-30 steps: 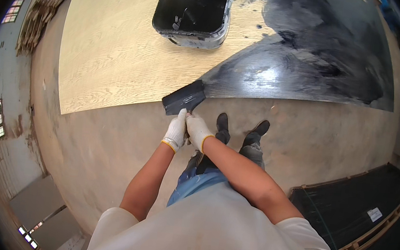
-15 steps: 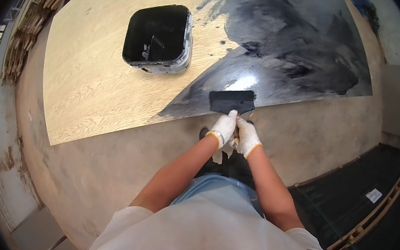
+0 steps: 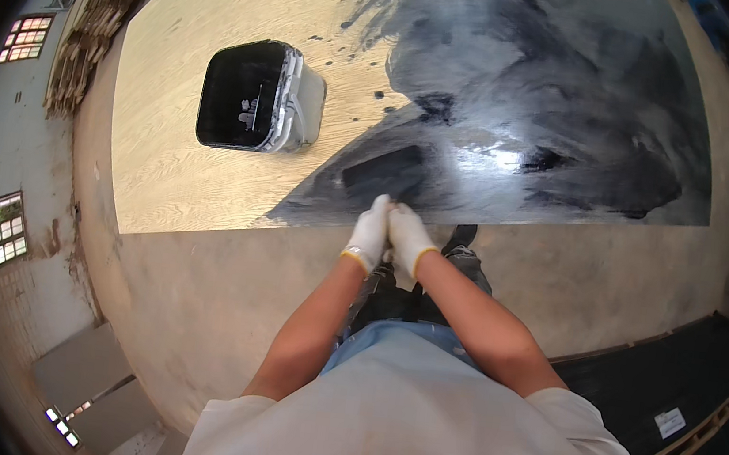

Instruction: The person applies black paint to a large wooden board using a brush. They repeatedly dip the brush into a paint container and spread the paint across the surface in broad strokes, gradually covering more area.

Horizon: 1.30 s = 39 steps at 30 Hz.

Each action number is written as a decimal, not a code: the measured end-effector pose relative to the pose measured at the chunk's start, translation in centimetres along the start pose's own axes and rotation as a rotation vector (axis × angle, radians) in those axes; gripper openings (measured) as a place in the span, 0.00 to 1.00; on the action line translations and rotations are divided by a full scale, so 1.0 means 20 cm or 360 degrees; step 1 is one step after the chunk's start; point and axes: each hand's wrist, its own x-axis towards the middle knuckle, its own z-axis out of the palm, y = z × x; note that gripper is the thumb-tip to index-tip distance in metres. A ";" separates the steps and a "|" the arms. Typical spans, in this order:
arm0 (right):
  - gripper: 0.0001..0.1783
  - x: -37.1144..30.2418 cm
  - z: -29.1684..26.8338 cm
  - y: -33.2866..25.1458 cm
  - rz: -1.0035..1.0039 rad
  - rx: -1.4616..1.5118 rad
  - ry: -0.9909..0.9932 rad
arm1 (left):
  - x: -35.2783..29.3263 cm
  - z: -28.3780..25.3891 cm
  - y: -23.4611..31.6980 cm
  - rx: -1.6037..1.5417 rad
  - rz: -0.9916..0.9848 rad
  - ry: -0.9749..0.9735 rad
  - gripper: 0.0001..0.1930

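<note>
Both hands wear white knit gloves with yellow cuffs. My left hand and my right hand are closed together around the handle of a wide flat brush at the near edge of the board. Its broad dark head lies tilted on black wet paint; the handle is mostly hidden by the gloves. Under it is a large wood-grain board, pale on the left and smeared with black paint on the right. A square white bucket with black paint inside stands on the pale part, left of the brush.
Bare concrete floor surrounds the board. Stacked timber leans at the far left, by a wall with windows. At the right lies a dark sheet stack with a white label. Grey panels are at the lower left.
Both hands and the brush have moved left along the board's near edge, and the brush head is now turned at a slant. The whole view has shifted and turned somewhat.
</note>
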 end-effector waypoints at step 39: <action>0.15 -0.13 -1.40 -0.52 -0.0413 0.1168 0.0227 | 0.34 1.64 0.35 0.0969 0.0407 -0.0319 0.34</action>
